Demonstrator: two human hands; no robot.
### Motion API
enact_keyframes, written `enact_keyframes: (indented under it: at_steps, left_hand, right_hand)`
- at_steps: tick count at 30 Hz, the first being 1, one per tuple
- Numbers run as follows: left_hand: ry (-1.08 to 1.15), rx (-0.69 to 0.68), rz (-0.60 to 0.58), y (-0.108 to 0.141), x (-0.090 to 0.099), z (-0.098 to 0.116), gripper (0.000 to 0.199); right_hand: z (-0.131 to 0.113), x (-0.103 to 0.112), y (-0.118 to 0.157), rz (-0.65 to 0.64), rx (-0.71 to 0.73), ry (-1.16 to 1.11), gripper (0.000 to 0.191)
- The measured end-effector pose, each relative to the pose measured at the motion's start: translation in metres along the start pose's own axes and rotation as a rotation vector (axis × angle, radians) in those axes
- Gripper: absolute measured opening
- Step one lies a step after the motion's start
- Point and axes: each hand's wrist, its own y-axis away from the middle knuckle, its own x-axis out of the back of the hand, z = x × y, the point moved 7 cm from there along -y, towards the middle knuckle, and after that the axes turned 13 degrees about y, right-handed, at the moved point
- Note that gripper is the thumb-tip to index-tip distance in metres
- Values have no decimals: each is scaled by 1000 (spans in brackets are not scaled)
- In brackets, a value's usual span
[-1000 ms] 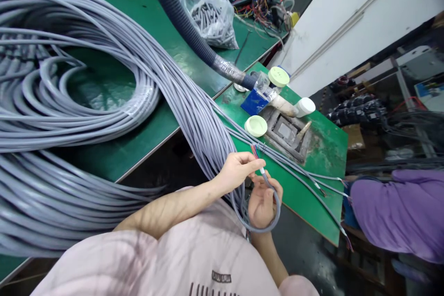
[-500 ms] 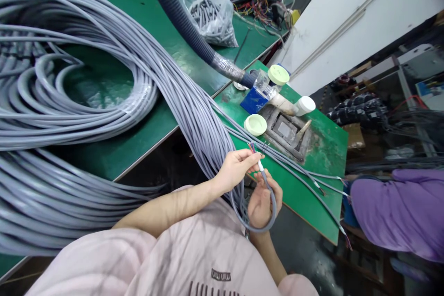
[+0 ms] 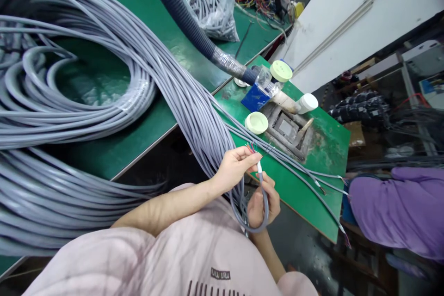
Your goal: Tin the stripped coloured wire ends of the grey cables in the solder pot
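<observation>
My left hand (image 3: 236, 165) pinches the thin coloured wires (image 3: 252, 149) that fan out of a grey cable's end, just above its white sleeve (image 3: 259, 167). Below it, my right hand (image 3: 264, 201) has its fingers curled round the same grey cable (image 3: 266, 194), which bends in a loop in front of the palm. A thick bundle of grey cables (image 3: 187, 101) runs from the coils at the left down to my lap. Several other cable ends with white sleeves (image 3: 317, 183) lie across the green board (image 3: 326, 148) on the right.
A soldering pot (image 3: 287, 129) sits on the board, near a pale green lid (image 3: 256, 122), a white jar (image 3: 307, 103) and a ribbed hose (image 3: 187, 18). Behind is a plastic bag of grey pieces (image 3: 208, 7). A person in purple (image 3: 398, 212) is at the right.
My right hand's fingers have curled in more, and the cable's loop has narrowed and shifted slightly left. My left hand stays at the wires. The view has moved slightly.
</observation>
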Motion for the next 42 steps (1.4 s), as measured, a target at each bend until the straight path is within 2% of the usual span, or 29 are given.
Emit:
enact_keyframes:
  at_steps: [4, 9, 28, 31, 36, 39, 42]
  left_hand:
    - [-26, -11, 2, 0, 1, 1, 39]
    - [-70, -21, 12, 0, 3, 3, 39]
    - [-3, 37, -14, -3, 8, -6, 40]
    - [73, 152, -74, -4, 7, -14, 37]
    - [231, 377, -216, -6, 5, -25, 45]
    - [234, 409, -239, -8, 8, -27, 43]
    - [200, 346, -215, -12, 10, -25, 39]
  right_hand:
    - [-3, 2, -1, 72, 19, -98, 32]
    - [-2, 0, -1, 83, -18, -163, 34]
    - [-1, -1, 0, 74, -33, -140, 31]
    - [5, -3, 1, 102, -115, -204, 26]
    - [23, -11, 0, 123, -377, -422, 18]
    - [28, -18, -3, 65, -481, -490, 19]
    - [25, -22, -3, 30, -497, -521, 19]
